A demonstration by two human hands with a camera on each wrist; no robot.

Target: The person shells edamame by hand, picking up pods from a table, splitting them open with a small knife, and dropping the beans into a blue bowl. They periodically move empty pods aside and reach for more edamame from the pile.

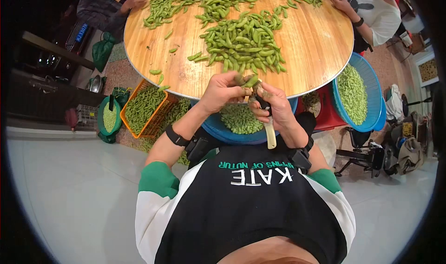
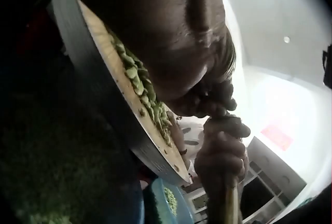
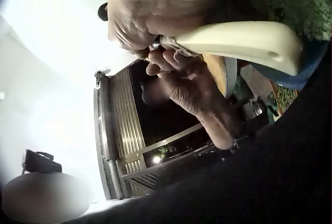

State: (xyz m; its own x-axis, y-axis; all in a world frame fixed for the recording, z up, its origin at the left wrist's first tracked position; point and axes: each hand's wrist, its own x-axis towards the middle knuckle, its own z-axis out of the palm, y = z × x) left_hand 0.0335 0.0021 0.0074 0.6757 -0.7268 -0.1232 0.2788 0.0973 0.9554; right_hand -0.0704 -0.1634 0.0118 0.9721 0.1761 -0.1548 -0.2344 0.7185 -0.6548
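Observation:
At the near edge of the round wooden table, my two hands meet. My left hand pinches a green soybean pod between thumb and fingers. My right hand grips a tool with a cream handle, which points down toward my body; the working end is hidden by the fingers. In the right wrist view the cream handle shows a hole near its end. A pile of pods lies just beyond my hands. Beneath them, a blue basin holds shelled beans.
An orange crate of pods stands at left, beside a green container of beans. On the right are a blue basket of beans and a red stool. Two people sit across the table, one at each side.

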